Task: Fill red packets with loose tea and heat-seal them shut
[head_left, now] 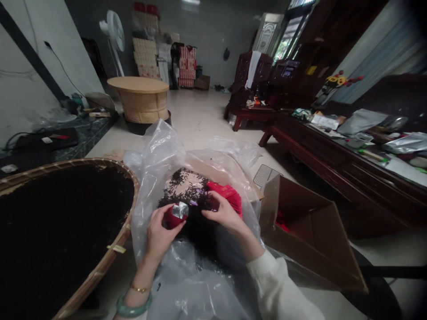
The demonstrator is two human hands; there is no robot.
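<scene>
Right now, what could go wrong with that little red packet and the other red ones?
The red packet might slip, since only the left hand holds it, and it could fall into the dark leaves. The right hand might knock the fanned red stack right beside it.

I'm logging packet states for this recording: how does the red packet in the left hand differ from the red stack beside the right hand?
The red packet is gripped by the left hand; the red stack lies spread out, its pieces overlapping. The packet shows a broad silvery surface facing the camera, while the stack shows mostly red faces. The packet looks rounded; the stack's pieces look flat. Both are red.
</scene>
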